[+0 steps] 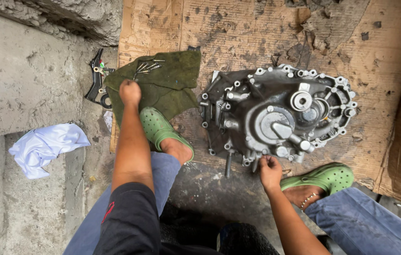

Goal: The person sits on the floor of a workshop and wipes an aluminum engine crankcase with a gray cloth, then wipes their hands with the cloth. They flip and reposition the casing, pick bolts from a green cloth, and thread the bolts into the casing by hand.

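— Where are the fingers right now?

— The right hand (270, 171) has its fingers pinched closed on a bolt (256, 163) sticking out of the near edge of the gearbox casing (276, 113). The left hand (130, 91) is stretched out to the green cloth (162, 78), curled shut at its edge; whether it holds anything, I cannot tell.

— And the casing itself?

— It lies flat on the stained cardboard (238, 28) spread over the floor, between the person's two feet in green clogs (325, 177). Its rim is ringed with bolt holes.

— What sits on the cloth?

— A small cluster of loose bolts (146, 66) near its far edge, just beyond the left hand. A black bracket (97, 80) lies beside the cloth, and a white rag (44, 146) on the concrete, well apart.

— So which step would you call this?

— By the look of it, working fasteners at the casing's edge, one at a time, with the cloth as the parts tray. The next move seems to need a steady twist of the right fingers, keeping the bolt straight.
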